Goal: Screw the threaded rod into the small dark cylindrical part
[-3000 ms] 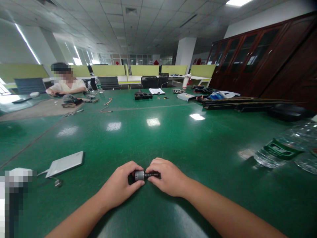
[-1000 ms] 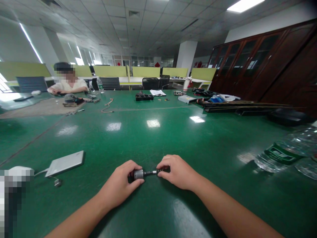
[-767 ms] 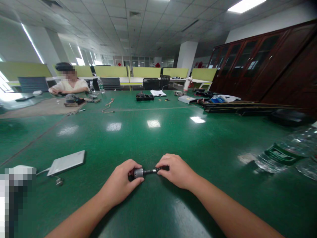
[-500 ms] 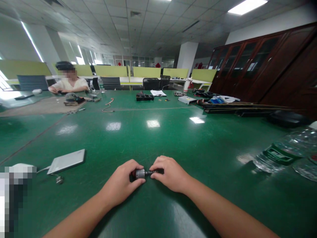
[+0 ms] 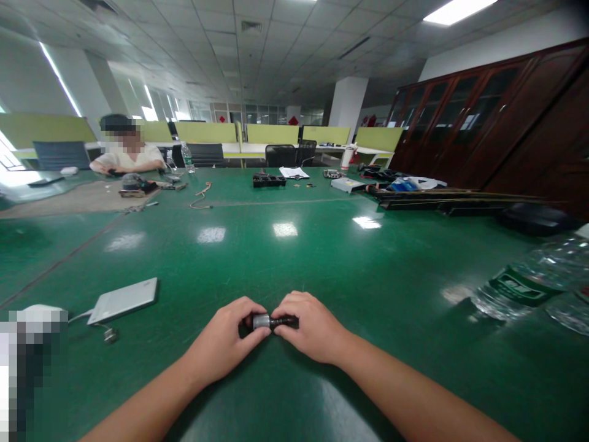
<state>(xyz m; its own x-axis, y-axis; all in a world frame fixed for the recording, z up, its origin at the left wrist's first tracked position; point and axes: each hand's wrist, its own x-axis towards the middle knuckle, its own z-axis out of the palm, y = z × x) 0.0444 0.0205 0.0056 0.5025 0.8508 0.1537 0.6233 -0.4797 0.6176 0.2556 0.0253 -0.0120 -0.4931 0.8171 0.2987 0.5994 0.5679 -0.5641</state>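
Observation:
A small silvery metal cylinder (image 5: 261, 321) lies between the thumb and fingers of my left hand (image 5: 230, 331), just above the green tabletop (image 5: 285, 264). From its right end a dark, thin shaft (image 5: 288, 321) runs into the grip of my right hand (image 5: 315, 325). Both hands are closed around this one part, with their fingertips almost touching. The far left end of the cylinder is dark and partly hidden by my left fingers. My right palm covers whatever lies beyond the shaft.
A flat silver device (image 5: 124, 301) with a cable lies at the left. Plastic bottles (image 5: 519, 285) lie at the right. Long dark strips (image 5: 427, 199) and a black tray-like part (image 5: 269, 180) are farther back. Another person (image 5: 129, 156) sits at the far left.
My right hand has shifted slightly left along the shaft, closer to the cylinder and my left fingertips. The left hand has barely moved.

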